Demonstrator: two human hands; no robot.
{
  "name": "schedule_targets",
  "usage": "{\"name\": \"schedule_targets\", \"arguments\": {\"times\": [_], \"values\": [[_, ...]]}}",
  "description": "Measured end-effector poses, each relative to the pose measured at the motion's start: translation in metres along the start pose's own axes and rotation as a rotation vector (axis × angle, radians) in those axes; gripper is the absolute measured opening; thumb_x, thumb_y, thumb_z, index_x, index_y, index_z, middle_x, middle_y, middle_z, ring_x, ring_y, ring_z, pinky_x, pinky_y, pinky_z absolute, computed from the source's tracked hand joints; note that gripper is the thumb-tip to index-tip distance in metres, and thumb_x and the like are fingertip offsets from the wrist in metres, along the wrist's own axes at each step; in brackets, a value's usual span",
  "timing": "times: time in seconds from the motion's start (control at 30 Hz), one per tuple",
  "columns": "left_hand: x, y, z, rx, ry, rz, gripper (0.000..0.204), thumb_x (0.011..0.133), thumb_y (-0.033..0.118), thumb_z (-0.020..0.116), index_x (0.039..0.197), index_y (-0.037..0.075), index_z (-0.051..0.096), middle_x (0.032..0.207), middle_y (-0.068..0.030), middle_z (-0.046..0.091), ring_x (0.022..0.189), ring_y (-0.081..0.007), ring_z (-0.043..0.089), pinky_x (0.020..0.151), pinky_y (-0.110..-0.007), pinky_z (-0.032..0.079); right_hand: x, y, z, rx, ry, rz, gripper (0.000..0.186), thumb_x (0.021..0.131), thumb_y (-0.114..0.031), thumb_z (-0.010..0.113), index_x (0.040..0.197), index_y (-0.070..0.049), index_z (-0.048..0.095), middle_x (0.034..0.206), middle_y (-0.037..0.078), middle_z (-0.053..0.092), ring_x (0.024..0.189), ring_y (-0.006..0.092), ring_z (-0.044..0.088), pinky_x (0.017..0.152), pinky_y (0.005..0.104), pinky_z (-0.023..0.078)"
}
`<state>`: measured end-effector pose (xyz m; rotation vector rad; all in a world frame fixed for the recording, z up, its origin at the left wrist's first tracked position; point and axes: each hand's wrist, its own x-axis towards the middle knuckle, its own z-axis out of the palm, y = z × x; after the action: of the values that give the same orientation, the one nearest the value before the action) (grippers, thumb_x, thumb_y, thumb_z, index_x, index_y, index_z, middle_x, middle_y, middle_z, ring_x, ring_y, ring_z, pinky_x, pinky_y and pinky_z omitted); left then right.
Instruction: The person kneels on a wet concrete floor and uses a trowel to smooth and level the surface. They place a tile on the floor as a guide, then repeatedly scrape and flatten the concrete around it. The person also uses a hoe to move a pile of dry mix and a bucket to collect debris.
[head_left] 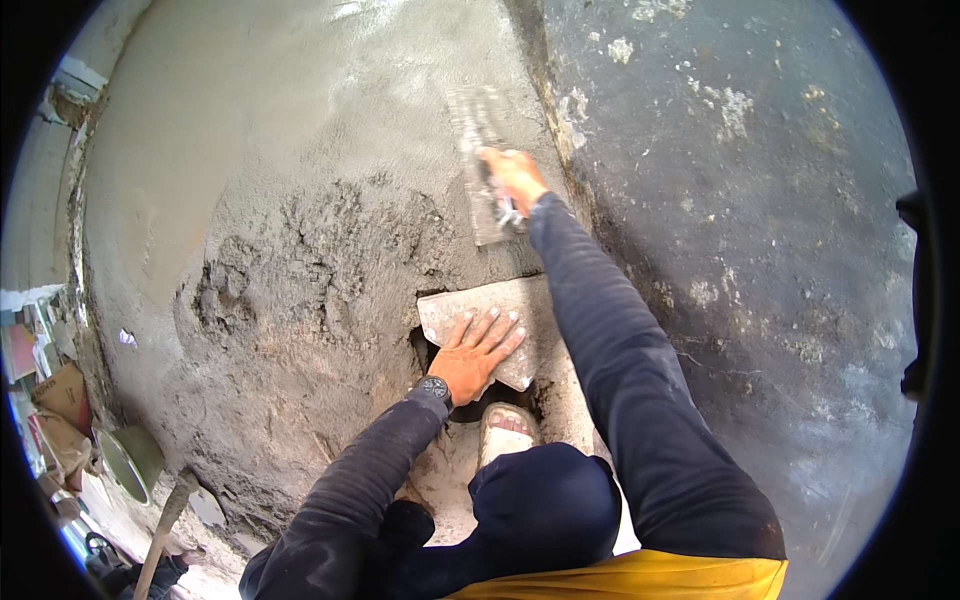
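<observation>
My right hand (510,175) grips a rectangular metal trowel (470,120), blurred by motion, on grey wet mortar (300,120) at the upper middle, beside a dark seam. My left hand (470,360), with a watch on the wrist, lies open with fingers spread on a broken pale slab piece (515,300). A dark hole (425,350) shows around the slab's left and lower edges. Rough, lumpy mortar (260,280) lies to the left of both hands.
My sandalled foot (505,430) is below the slab. A dark, stained surface (720,250) fills the right side. At the lower left are a green bowl (130,465), a long-handled tool (160,535) and torn cardboard (60,390).
</observation>
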<state>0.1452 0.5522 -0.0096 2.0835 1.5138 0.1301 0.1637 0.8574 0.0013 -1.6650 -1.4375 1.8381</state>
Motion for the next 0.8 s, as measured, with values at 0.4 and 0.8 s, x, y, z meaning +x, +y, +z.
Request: {"name": "schedule_targets", "arguments": {"times": [0.4,0.8], "values": [[-0.003,-0.001,0.007,-0.03,0.017,-0.007,0.08,0.097,0.014,0.055,0.168,0.029,0.023,0.176,-0.0009,0.018,0.163,-0.0267,0.016,0.132,-0.054,0.01,-0.029,0.01,-0.024,0.054,0.148,0.024,0.035,0.099,-0.04,0.068,0.104,-0.005,0.065,0.07,0.0,0.06,0.052,0.0078,0.055,0.044,0.0277,0.047],[-0.003,-0.004,0.011,-0.001,0.067,0.002,0.083,0.095,0.018,0.062,0.168,0.028,0.023,0.177,-0.0014,0.017,0.162,-0.0265,0.019,0.131,-0.053,0.014,-0.056,-0.029,-0.014,-0.304,0.027,-0.269,0.035,0.095,-0.038,0.072,0.091,-0.005,0.06,0.063,0.003,0.056,0.046,0.0144,0.054,0.04,0.0339,0.045]]}}
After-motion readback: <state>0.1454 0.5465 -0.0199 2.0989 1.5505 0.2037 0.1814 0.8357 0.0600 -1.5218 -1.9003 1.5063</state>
